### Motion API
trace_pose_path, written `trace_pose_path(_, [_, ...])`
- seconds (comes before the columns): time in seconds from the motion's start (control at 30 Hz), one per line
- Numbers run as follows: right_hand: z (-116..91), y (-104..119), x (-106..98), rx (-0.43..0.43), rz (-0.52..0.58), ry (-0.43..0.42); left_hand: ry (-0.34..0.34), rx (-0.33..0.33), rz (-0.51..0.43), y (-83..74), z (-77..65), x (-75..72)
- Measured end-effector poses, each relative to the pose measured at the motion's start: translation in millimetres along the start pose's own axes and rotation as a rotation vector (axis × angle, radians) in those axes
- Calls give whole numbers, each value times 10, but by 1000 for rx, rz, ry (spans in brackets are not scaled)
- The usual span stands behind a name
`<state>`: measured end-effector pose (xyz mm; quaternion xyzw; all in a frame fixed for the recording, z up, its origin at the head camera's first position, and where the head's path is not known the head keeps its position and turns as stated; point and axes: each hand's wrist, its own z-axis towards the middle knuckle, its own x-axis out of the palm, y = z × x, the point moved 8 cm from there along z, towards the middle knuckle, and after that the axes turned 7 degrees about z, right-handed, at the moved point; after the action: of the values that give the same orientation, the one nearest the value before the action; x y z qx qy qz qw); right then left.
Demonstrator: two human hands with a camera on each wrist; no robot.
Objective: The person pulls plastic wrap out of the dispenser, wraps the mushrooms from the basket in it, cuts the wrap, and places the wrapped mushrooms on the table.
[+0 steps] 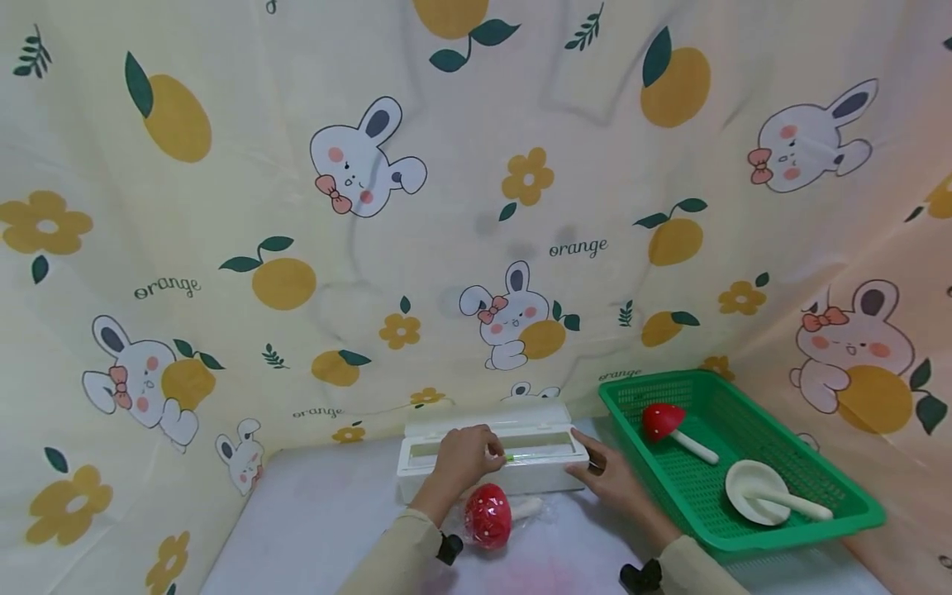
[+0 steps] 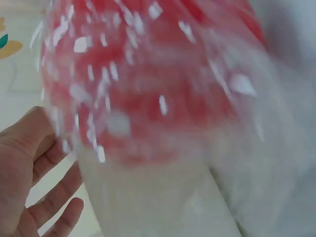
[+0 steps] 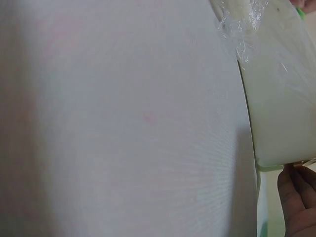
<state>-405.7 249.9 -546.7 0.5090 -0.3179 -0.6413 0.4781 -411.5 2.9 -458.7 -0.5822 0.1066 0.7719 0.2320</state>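
Box (image 1: 541, 477) runs lengthwise left to right; right hand (image 1: 608, 478) grips its right end. Green tab (image 1: 510, 458) at left hand's (image 1: 465, 457) fingertips, apparently pinched, contact partly hidden.

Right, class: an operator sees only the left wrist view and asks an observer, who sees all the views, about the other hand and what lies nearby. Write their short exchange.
Operator: I see the plastic-wrapped mushroom and the left hand. Where is the right hand?
Observer: At the right end of the white box, touching it.
Operator: Anything to the right of that box?
Observer: A green basket, holding a red-capped mushroom and an upturned white piece.
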Motion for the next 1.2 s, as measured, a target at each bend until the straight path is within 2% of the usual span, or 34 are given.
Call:
trace_pose_path(0.13, [6,-8,-10,-7,0,-5,31,-15,-21,137,-61,-13])
trace_pose_path(0.23, [3,4,-2,-9,5,-1,33,-4,-25,183,-95,-32])
trace_pose_path(0.53, [-14,1,-2,21,14,-8,-3,23,-2,224,-146,-60])
trace_pose_path(0.7, [-2,-4,-48,-2,-11,-11,-24,22,22,313,-165,-81])
trace_pose_path(0.9, [14,28,-88,-4,-19,-24,-60,32,48,570,-280,-188])
trace_pose_path(1.2, [13,7,-20,12,-47,-2,15,-11,9,957,-514,-246])
